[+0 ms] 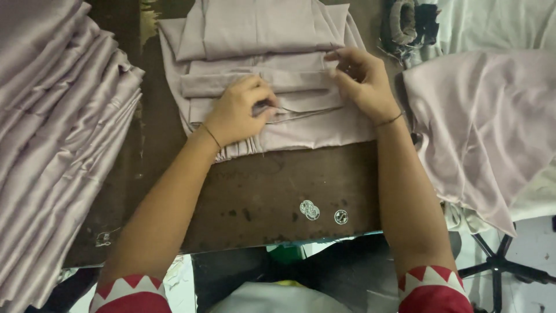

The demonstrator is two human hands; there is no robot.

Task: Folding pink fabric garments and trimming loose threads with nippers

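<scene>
Head view: left hand (236,110) and right hand (362,81) pinch satiny (mauve) folded garment (301,130).

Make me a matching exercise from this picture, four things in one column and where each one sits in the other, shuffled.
Things:
1. left hand
2. right hand
3. stack of folded cloth
4. round stickers

Places:
A. far left of the table
B. on the bare wood near the table's front edge
C. pinching the folded garment at its right side
D. pressing on the middle of the folded garment

Pairs: 1-D, 2-C, 3-A, 4-B
</scene>
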